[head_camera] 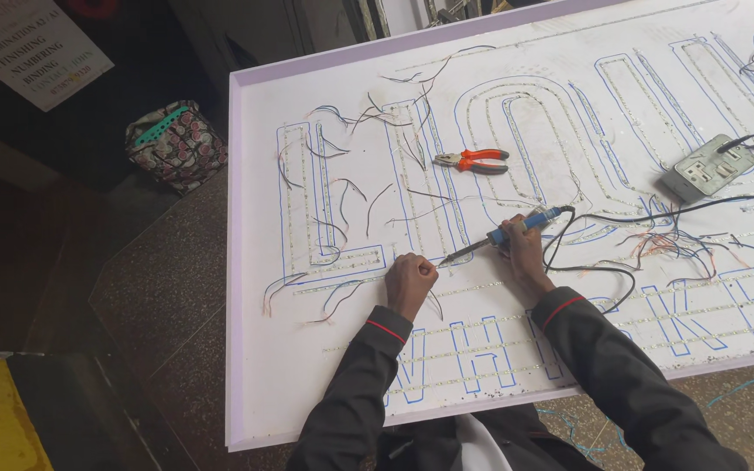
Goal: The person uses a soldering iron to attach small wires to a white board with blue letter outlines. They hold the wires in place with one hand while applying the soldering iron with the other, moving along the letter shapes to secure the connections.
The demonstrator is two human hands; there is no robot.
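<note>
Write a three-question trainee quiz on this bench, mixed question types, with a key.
1. True or false: the right hand holds a soldering iron with a blue handle.
2. Which tool lies unused on the white sign board? A) hammer B) orange-handled pliers C) scissors
3. Fill in: the left hand is closed over a thin ____ near the iron's tip.

Key: 1 true. 2 B. 3 wire; what exactly it pinches is too small to tell.
</note>
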